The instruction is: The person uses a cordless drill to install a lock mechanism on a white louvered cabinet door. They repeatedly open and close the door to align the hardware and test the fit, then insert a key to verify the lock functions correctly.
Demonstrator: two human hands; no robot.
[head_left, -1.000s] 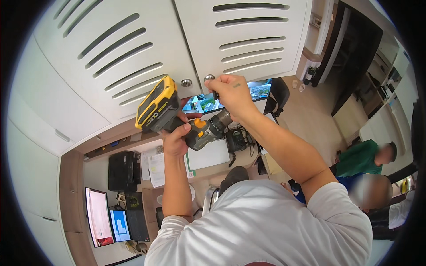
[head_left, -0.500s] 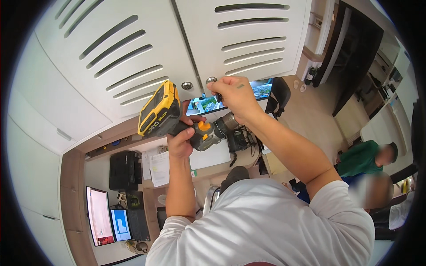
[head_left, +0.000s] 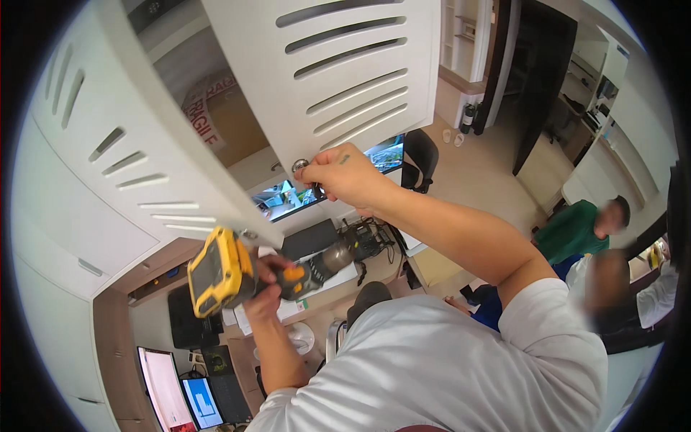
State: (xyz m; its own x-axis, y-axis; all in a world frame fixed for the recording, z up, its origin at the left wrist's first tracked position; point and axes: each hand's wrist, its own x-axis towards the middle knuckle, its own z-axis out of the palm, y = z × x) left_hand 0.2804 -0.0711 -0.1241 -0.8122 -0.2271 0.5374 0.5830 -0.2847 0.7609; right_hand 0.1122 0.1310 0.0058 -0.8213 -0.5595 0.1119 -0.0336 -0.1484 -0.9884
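My left hand (head_left: 263, 288) is wrapped round the handle of a yellow and black cordless drill (head_left: 219, 277), its chuck pointing right. Held low in front of the white cabinet, the drill covers part of the left slotted door (head_left: 144, 155), which stands ajar. My right hand (head_left: 344, 176) pinches at the round metal knob (head_left: 299, 165) near the lower corner of the right slotted door (head_left: 345, 79). A small dark thing (head_left: 317, 191) hangs just under those fingers; I cannot make out its kind. Behind the doors sits a brown box (head_left: 234, 129) with red-and-white tape.
Below the cabinet, a wide monitor (head_left: 277, 201) stands over a desk with papers and a black device with cables (head_left: 367, 237). A laptop (head_left: 223, 392) is at lower left. Two people, one in a green shirt (head_left: 568, 230), are at the right; a black chair (head_left: 419, 158) stands beyond the desk.
The left door has swung out toward me, showing the cabinet's inside. My left hand and the drill have moved down and left. My right hand has shifted left in view, still at the knob.
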